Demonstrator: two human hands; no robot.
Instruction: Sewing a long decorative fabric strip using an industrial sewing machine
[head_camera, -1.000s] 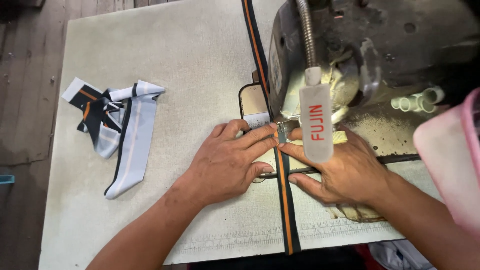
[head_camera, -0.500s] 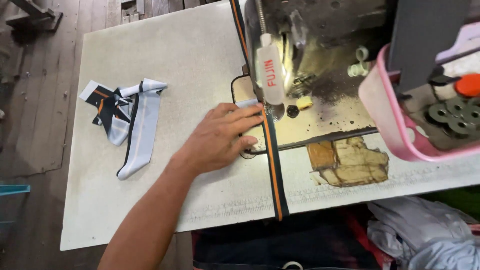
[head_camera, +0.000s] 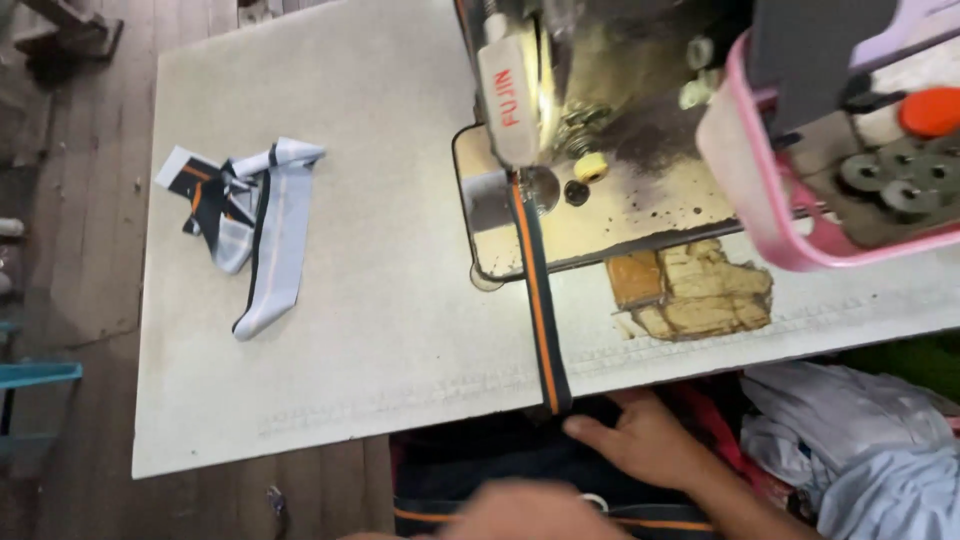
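Striped band (head_camera: 537, 290) under sewing machine (head_camera: 600, 80)

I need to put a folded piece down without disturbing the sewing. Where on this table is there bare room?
Bare table lies between the fabric scraps and the striped band, and above the scraps toward the far edge. Right of the band is crowded: sewing machine, pink basket, torn patch.

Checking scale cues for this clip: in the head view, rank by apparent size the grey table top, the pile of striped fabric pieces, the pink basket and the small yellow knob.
1. grey table top
2. pink basket, cut off by the frame edge and raised nearer the camera, so only loosely above the pile
3. pile of striped fabric pieces
4. small yellow knob
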